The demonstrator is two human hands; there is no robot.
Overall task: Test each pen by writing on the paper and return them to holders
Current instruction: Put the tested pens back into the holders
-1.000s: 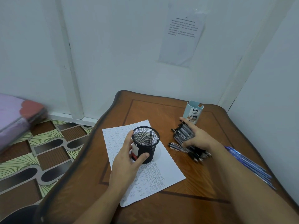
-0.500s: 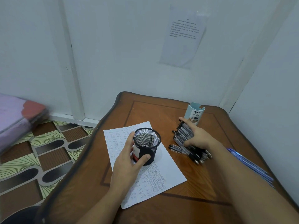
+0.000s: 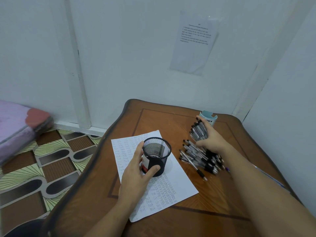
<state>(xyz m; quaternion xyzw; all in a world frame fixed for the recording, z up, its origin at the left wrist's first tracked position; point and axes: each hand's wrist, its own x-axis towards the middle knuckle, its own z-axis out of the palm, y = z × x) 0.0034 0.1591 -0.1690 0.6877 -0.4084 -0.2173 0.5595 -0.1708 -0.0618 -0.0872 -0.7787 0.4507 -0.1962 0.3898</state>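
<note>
Black mesh holder (image 3: 156, 156) stands on the written-over paper (image 3: 171, 190), and my left hand (image 3: 135, 175) is wrapped round its side, thumb in front and fingers behind. My right hand (image 3: 210, 142) curls round a bundle of pens (image 3: 198, 132), tilted up above the loose pile (image 3: 196, 156) on the wooden table (image 3: 153, 117) just right of the sheet. Behind that fist the pale blue holder (image 3: 209, 117) sits partly hidden, below a printed notice (image 3: 195, 41) on the wall.

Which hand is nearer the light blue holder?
Right. The right hand, gripping pens, is just before the light blue holder; the left hand grips the mesh holder, farther off.
</note>
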